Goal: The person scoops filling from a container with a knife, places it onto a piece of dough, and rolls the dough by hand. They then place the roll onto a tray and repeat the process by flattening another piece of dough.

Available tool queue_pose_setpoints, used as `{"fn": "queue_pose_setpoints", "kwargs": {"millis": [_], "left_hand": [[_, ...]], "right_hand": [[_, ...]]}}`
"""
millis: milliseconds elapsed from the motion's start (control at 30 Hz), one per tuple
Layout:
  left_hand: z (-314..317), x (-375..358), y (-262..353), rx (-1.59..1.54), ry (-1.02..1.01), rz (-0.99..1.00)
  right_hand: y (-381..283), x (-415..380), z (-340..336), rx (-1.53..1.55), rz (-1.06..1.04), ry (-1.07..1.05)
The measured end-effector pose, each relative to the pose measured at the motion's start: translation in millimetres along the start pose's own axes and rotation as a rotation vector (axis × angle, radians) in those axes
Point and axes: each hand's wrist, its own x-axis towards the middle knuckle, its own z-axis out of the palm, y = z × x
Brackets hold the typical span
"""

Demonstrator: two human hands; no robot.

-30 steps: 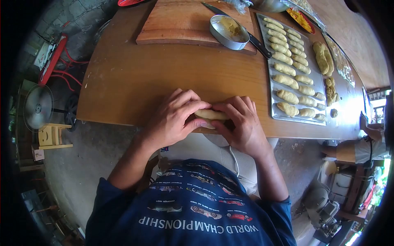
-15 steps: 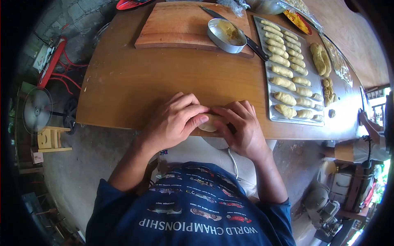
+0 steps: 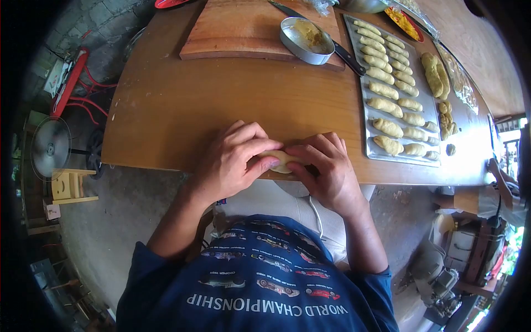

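A small pale piece of dough (image 3: 282, 161) lies between my two hands at the table's near edge. My left hand (image 3: 240, 155) pinches its left end with thumb and fingers. On the other end, my right hand (image 3: 326, 166) has its thumb and fingertips closed. The fingers partly cover the dough. To the right, a metal baking tray (image 3: 402, 157) holds rows of shaped dough rolls (image 3: 383, 105). Beyond my hands stands a round metal tin (image 3: 307, 41) with yellowish-brown filling inside, at the near edge of a wooden cutting board (image 3: 238, 33).
A black-handled knife (image 3: 348, 57) lies across the board with its handle over the edge. Right of the tray are larger dough pieces (image 3: 435, 74) and small lumps (image 3: 446, 119). A plate of yellow shreds (image 3: 404, 23) sits at the back. Another person's arm (image 3: 502, 180) is at the far right.
My fingers have shifted slightly on the dough, which now looks narrower and more folded between them. The view has moved a little; the tray and board stay in place.
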Motion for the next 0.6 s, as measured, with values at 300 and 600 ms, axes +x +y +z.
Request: {"fn": "queue_pose_setpoints", "kwargs": {"millis": [300,600], "left_hand": [[-4.1,-0.6,3.8,-0.007,-0.036,0.002],[-0.5,-5.7,2.4,0.018,-0.014,0.022]], "right_hand": [[-2.4,-1.9,-0.8,-0.002,0.008,-0.011],[-6.8,1.5,-5.2,-0.009,0.006,-0.047]]}}
